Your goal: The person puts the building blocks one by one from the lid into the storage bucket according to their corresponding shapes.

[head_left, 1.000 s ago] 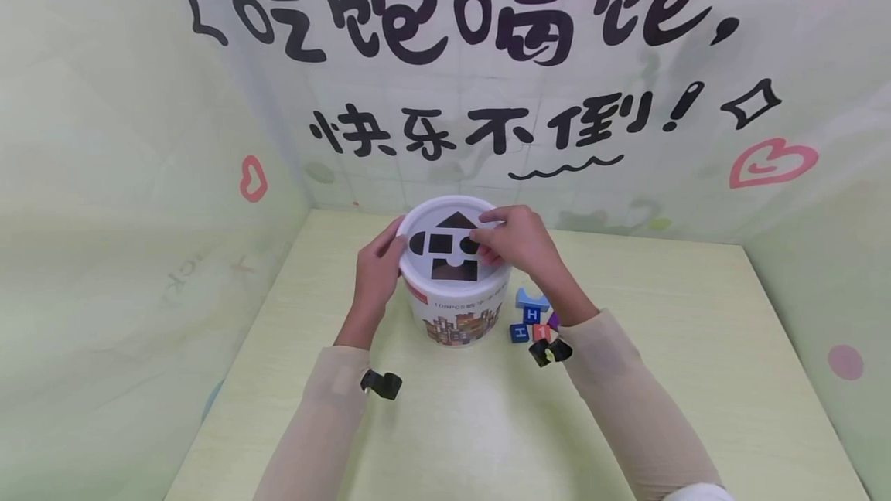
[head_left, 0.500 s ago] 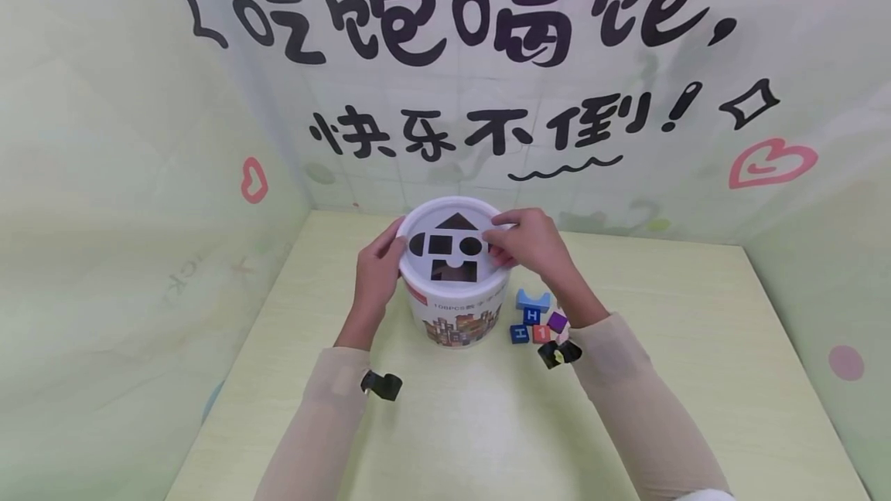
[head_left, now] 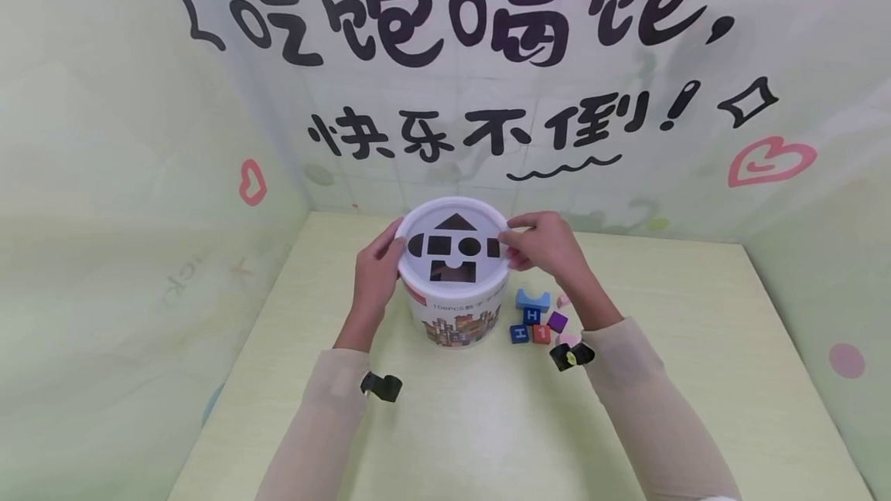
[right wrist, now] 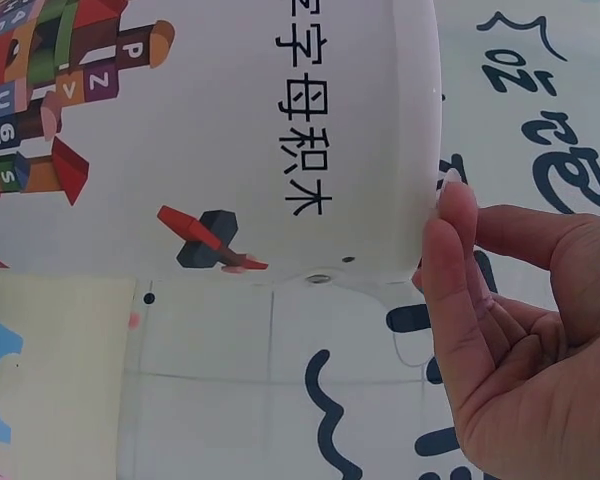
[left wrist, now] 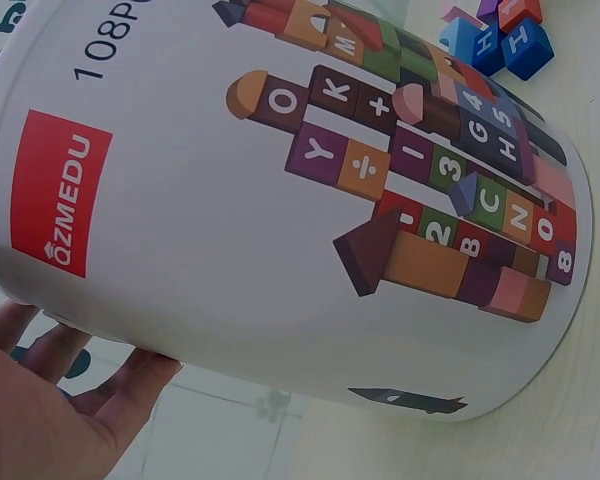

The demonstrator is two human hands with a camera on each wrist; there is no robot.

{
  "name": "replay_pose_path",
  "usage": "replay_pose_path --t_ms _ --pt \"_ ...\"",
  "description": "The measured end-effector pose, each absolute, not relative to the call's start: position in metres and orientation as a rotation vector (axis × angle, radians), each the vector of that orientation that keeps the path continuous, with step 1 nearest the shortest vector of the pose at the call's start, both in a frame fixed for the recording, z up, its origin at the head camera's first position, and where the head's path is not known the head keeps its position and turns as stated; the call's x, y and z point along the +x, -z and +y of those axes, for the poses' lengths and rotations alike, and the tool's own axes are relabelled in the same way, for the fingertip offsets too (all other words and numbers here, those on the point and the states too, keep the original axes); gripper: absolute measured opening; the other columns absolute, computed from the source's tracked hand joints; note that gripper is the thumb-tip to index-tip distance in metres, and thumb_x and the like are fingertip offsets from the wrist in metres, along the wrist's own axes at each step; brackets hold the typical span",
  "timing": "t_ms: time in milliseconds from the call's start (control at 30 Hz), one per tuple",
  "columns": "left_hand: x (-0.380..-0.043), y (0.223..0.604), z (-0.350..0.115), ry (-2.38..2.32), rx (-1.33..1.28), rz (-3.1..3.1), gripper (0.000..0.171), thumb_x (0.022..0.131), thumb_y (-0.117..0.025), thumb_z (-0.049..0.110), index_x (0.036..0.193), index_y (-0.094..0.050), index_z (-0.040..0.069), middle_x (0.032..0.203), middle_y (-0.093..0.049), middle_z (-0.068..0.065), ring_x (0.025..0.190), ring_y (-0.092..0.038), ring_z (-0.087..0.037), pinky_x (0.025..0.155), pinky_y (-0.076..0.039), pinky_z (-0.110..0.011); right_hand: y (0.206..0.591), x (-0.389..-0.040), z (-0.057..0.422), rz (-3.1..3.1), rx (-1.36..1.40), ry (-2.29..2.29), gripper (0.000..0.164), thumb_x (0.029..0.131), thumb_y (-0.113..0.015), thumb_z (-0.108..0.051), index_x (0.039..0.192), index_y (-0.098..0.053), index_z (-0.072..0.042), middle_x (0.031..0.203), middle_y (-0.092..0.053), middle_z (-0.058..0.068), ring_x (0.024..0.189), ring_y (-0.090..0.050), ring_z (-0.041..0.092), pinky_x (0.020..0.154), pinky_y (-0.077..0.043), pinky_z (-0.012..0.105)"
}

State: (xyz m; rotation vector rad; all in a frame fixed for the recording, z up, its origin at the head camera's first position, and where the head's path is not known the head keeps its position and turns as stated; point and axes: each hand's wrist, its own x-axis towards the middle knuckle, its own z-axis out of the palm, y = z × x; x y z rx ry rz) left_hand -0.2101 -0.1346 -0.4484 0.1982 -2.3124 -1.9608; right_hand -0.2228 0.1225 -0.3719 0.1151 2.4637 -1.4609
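Observation:
A round white block bucket (head_left: 435, 304) stands upright on the table, its lid (head_left: 425, 224) cut with black shape openings. My left hand (head_left: 376, 277) holds its left side, thumb up at the lid's rim. The left wrist view shows those fingers (left wrist: 130, 395) along the bucket wall, beside a red QZMEDU label. At the lid's right edge is my right hand (head_left: 550, 246), thumb tip overlapping the rim. In the right wrist view that hand (right wrist: 525, 345) has bent fingers, their tips close together right at the rim. I cannot tell whether they pinch it.
Right of the bucket lie small blocks: a light blue notched one (head_left: 533, 301), two dark blue H cubes (head_left: 519, 333), a red 1 cube (head_left: 541, 333), a purple one (head_left: 557, 322) and pink pieces. A printed backdrop (head_left: 445, 176) rises behind the pale table (head_left: 661, 331).
My right hand has moved rightward from over the round opening to the lid's edge, uncovering that opening and another beside it. My left hand and the bucket stay where they were.

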Motion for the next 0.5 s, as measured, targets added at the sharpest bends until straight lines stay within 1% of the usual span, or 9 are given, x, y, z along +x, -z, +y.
replay_pose_path --t_ms 133,267,500 --pt "-0.210 0.450 -0.134 1.959 0.198 -2.310 0.036 0.098 -0.053 0.037 0.134 -0.057 0.038 0.133 -0.061 0.002 0.105 -0.065 -0.022 0.080 -0.059 -0.026 0.375 -0.223 0.130 2.453 0.131 1.489 0.044 0.092 -0.067 -0.018 0.130 -0.058 0.000 0.081 -0.069 0.016 0.062 -0.068 0.017 0.068 -0.062 0.037" --pt "-0.210 0.451 -0.134 1.950 0.200 -2.313 0.035 0.098 -0.053 0.036 0.133 -0.057 0.039 0.132 -0.062 0.003 0.101 -0.065 -0.020 0.078 -0.059 -0.026 0.378 -0.224 0.137 2.443 0.153 1.505 0.046 0.092 -0.067 -0.018 0.132 -0.056 0.001 0.080 -0.069 0.015 0.061 -0.068 0.017 0.066 -0.062 0.033" --pt "-0.210 0.451 -0.134 1.953 0.198 -2.309 0.036 0.098 -0.053 0.036 0.134 -0.058 0.037 0.133 -0.061 0.003 0.098 -0.065 -0.018 0.077 -0.059 -0.024 0.388 -0.226 0.149 2.455 0.177 1.474 0.043 0.094 -0.064 -0.019 0.131 -0.057 0.001 0.080 -0.068 0.015 0.062 -0.068 0.018 0.068 -0.062 0.035"
